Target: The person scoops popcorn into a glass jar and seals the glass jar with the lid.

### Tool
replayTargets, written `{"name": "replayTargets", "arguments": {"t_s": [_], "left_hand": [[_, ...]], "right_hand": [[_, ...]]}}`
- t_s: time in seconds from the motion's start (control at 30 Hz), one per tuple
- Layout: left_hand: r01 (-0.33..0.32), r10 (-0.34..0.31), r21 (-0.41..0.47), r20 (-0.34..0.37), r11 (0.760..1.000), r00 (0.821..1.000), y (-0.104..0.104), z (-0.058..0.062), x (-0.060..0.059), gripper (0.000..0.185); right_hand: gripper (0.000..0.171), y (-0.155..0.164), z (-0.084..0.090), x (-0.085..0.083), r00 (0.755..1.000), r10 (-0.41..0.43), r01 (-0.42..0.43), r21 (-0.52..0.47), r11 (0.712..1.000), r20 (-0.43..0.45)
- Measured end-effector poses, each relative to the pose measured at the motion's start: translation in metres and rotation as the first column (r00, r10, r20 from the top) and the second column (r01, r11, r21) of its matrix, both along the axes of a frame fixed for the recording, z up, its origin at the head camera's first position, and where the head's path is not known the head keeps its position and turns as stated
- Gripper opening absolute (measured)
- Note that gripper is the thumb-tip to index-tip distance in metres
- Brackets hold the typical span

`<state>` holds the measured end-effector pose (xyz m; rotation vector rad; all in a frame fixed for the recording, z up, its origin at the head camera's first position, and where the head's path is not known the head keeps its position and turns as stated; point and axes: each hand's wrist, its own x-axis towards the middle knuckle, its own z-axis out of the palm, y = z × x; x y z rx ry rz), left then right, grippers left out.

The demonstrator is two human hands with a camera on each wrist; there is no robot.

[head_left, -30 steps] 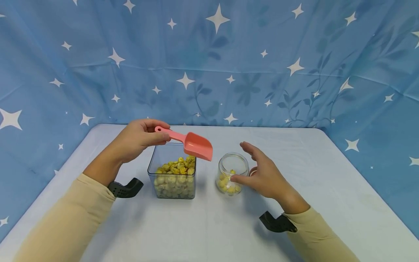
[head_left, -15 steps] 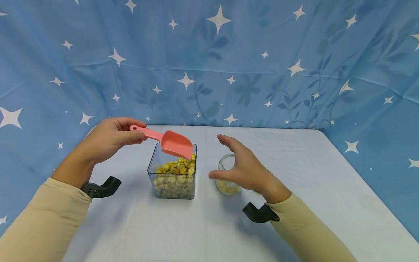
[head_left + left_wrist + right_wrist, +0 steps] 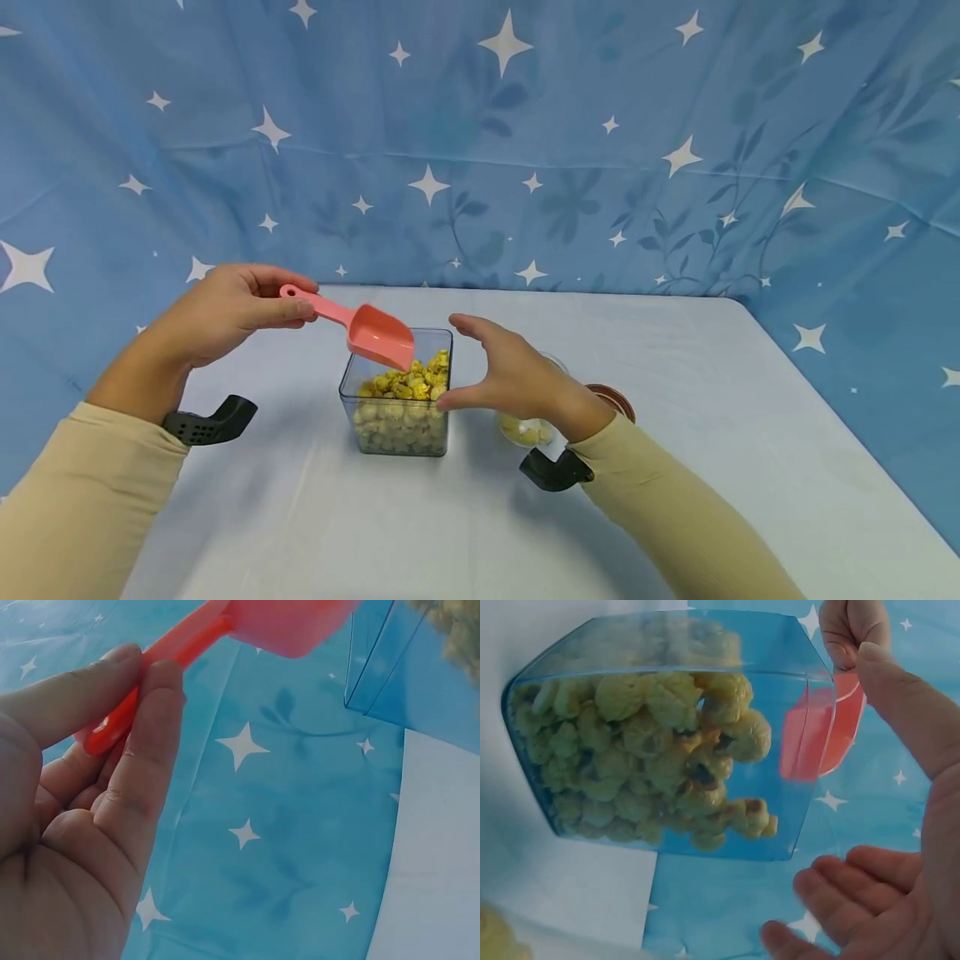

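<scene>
My left hand [image 3: 232,310] pinches the handle of a pink scoop [image 3: 380,336] between thumb and fingers. The scoop's bowl looks empty and overlaps the back of a clear square container [image 3: 396,425] in the head view. Popcorn [image 3: 408,383] fills the lower part of that container. My right hand [image 3: 517,375] is held with thumb and fingers spread apart, its thumb tip overlapping the container's right rim in the head view. Nothing lies between its fingers. Behind this hand, partly hidden, stands a glass jar [image 3: 527,431] with a little popcorn at its bottom.
A round brown-rimmed lid [image 3: 617,402] lies right of the jar, partly covered by my right forearm. Everything stands on a white-covered table [image 3: 712,400]. A blue curtain [image 3: 570,142] with white stars hangs behind it.
My left hand has moved left with the scoop, from between container and jar to over the container's back. My right hand has moved left from beside the jar towards the container.
</scene>
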<state>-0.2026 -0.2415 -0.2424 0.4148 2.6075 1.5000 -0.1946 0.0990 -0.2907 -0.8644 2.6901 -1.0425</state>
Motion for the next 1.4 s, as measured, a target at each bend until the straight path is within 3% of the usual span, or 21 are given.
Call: {"name": "replayTargets", "arguments": {"t_s": [0.17,0.4,0.63,0.8,0.97,1.13,1.4], "left_hand": [[-0.013,0.016,-0.103,0.024,0.995,1.000,0.003,0.003,0.001,0.049],[-0.015,0.019,-0.236,0.017,0.972,1.000,0.010,0.011,0.001,0.048],[0.033,-0.045,-0.396,-0.022,0.918,0.999,0.031,0.024,-0.004,0.041],[0.086,-0.092,-0.454,0.010,0.887,0.996,0.051,0.027,-0.011,0.036],[0.122,-0.099,-0.418,0.076,0.900,0.992,0.057,0.017,-0.019,0.033],[0.121,-0.087,-0.341,0.111,0.932,0.990,0.041,0.002,-0.021,0.038],[0.138,-0.094,-0.298,0.157,0.944,0.983,0.033,-0.016,-0.019,0.043]], "right_hand": [[0.108,-0.010,0.000,-0.007,0.999,0.012,-0.015,0.072,0.997,0.046],[0.108,-0.015,0.002,-0.013,0.996,0.046,-0.054,0.097,0.994,0.081],[0.107,-0.016,0.003,-0.014,0.996,0.036,-0.045,0.112,0.993,0.080],[0.108,-0.016,0.002,-0.015,0.996,0.026,-0.035,0.107,0.994,0.089],[0.109,-0.016,0.000,-0.015,0.995,0.028,-0.037,0.101,0.994,0.091],[0.110,-0.016,0.000,-0.015,0.995,0.032,-0.041,0.091,0.995,0.097],[0.107,-0.016,-0.001,-0.013,0.994,0.036,-0.044,0.074,0.996,0.099]]}}
